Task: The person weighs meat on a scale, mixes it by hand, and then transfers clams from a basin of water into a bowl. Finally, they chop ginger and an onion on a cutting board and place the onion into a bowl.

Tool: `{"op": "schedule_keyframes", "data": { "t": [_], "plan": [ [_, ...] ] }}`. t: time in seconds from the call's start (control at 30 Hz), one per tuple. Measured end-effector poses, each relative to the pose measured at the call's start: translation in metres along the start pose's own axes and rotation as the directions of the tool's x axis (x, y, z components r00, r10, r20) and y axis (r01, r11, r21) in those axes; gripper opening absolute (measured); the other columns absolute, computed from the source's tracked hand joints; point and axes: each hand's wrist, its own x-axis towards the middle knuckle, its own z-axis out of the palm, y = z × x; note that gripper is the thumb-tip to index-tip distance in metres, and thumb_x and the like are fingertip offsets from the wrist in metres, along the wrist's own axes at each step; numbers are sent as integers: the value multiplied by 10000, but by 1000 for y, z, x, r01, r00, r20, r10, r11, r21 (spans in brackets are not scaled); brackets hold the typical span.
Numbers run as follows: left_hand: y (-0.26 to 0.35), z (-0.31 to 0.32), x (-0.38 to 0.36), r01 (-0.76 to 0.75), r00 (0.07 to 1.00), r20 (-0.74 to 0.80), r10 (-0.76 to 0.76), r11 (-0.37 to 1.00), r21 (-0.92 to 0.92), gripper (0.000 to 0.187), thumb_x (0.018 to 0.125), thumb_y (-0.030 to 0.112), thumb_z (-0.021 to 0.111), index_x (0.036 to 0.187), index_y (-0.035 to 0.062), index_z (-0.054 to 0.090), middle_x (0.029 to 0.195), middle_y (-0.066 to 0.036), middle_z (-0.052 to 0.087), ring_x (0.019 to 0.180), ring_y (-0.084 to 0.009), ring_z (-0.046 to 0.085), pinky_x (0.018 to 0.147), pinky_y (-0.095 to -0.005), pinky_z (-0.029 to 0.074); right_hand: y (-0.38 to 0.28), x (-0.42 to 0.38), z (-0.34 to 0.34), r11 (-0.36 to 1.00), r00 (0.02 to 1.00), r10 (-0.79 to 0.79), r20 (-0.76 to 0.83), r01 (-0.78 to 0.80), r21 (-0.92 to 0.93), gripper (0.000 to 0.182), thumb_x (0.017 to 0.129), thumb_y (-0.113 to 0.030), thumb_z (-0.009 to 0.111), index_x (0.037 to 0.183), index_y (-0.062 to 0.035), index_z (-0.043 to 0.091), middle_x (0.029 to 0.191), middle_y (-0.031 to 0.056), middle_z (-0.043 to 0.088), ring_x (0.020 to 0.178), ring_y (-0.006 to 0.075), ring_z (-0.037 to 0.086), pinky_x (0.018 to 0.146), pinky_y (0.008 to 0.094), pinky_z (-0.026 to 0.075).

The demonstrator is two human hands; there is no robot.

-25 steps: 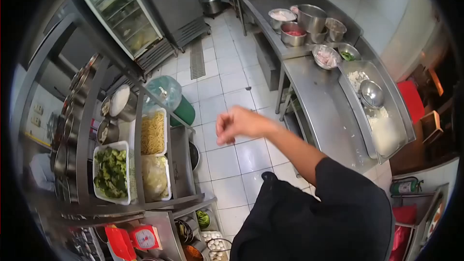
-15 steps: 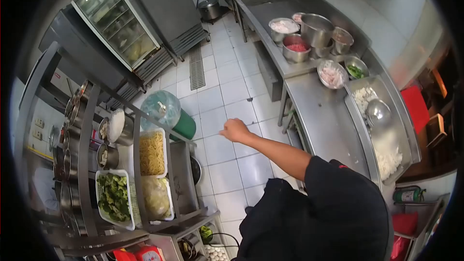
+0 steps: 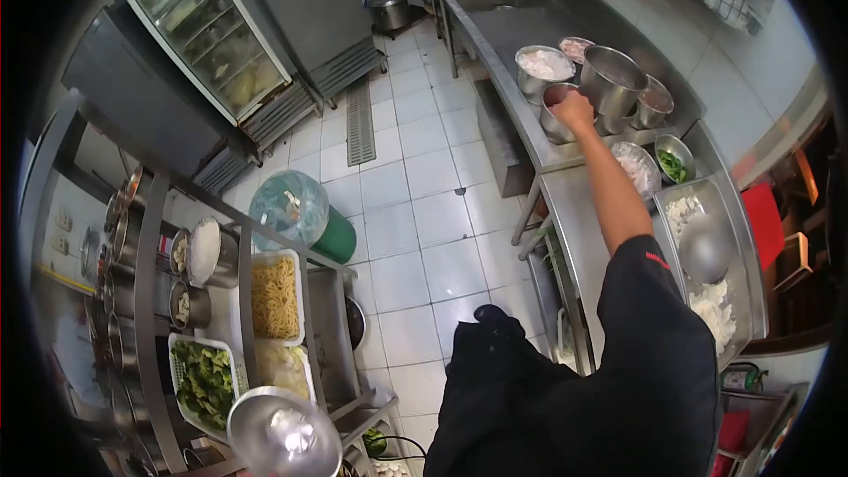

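My right hand (image 3: 572, 112) is over the mouth of a metal pot (image 3: 556, 130) on the steel counter, fingers curled together and pointing down into it. What they hold, if anything, is hidden. Close by are a pot of pale food (image 3: 544, 64), a tall metal pot (image 3: 614, 81) and a bowl of pale pieces (image 3: 636, 168). At the bottom left, a shiny metal bowl (image 3: 283, 435) hangs in front of the shelf; what supports it is out of sight. My left hand is not in view.
A steel rack (image 3: 161, 300) on the left holds baskets of greens (image 3: 205, 380) and noodles (image 3: 275, 296). A green bin (image 3: 336, 237) stands on the tiled floor. Along the right are a bowl of greens (image 3: 673, 160) and a long tray (image 3: 740, 287). Fridges stand at the back left.
My right hand has moved from above the floor, up and right, to the pot that shows red food in the earlier frame. The metal bowl at the bottom left has come into view.
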Motion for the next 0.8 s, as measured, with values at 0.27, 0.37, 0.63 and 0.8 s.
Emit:
{"op": "schedule_keyframes", "data": {
  "t": [0.27,0.37,0.63,0.8],
  "plan": [
    [74,307,53,-110,841,520,151,988,-108,142,813,-26,625,855,44,508,850,-62,541,639,-156,589,458,-270,546,34,95,63,974,910,203,362,-147,-174,629,795,-365,707,1360,-133,557,1441,176,489,1255,381,550,990,482,492],
    [95,414,44,-65,670,729,136,990,-125,146,814,-22,629,831,22,491,833,-78,542,614,-167,588,486,-296,571,28,78,65,975,919,169,355,-103,-196,471,887,-352,635,1291,-111,616,1498,164,384,1276,384,524,978,492,496],
    [104,613,-20,-12,481,865,139,988,-152,206,757,-51,611,798,20,421,745,-111,558,594,-178,589,495,-365,615,41,90,67,980,961,-176,211,192,-57,209,842,-170,623,945,-17,722,987,237,692,950,423,671,862,496,532],
    [122,657,-55,-50,446,892,80,997,-64,203,744,-53,579,773,22,393,760,-129,562,618,-202,619,479,-367,615,16,72,20,940,943,-331,-41,333,72,125,769,-98,637,807,-14,721,904,240,686,859,425,668,811,492,528]
  ]
}}
